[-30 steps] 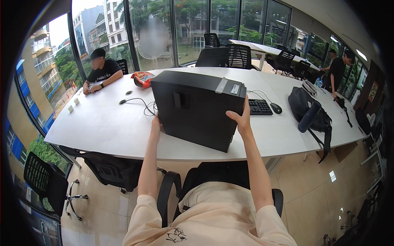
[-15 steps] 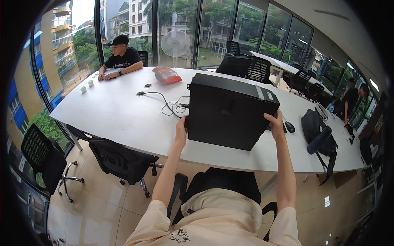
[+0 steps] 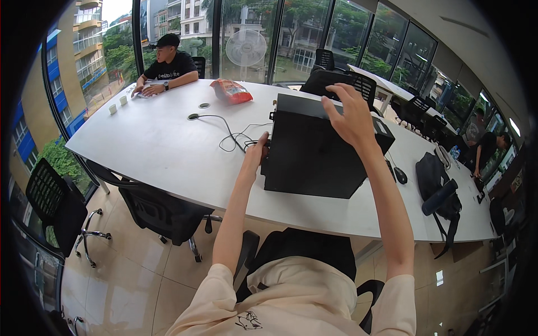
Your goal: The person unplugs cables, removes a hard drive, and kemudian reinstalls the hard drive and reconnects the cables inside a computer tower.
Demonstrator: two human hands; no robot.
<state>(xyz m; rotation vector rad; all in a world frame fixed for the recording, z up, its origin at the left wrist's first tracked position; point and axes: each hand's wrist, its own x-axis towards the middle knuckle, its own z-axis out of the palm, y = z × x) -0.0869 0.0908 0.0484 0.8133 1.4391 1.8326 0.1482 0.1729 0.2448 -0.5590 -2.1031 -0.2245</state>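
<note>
A black, boxy computer case (image 3: 314, 154) is standing on a white, smooth-topped table (image 3: 145, 140), its broad side facing the person. The left hand (image 3: 257, 151) is bracing its left end, apparently for steadiness, finger closure impossible to tell; the right hand (image 3: 352, 119) is arching wide-fingered over the top, contact uncertain.

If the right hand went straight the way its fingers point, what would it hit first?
Perhaps the dark chair beyond the table, if the right hand clears the computer; depth is unclear, so it might brush that first.
</note>
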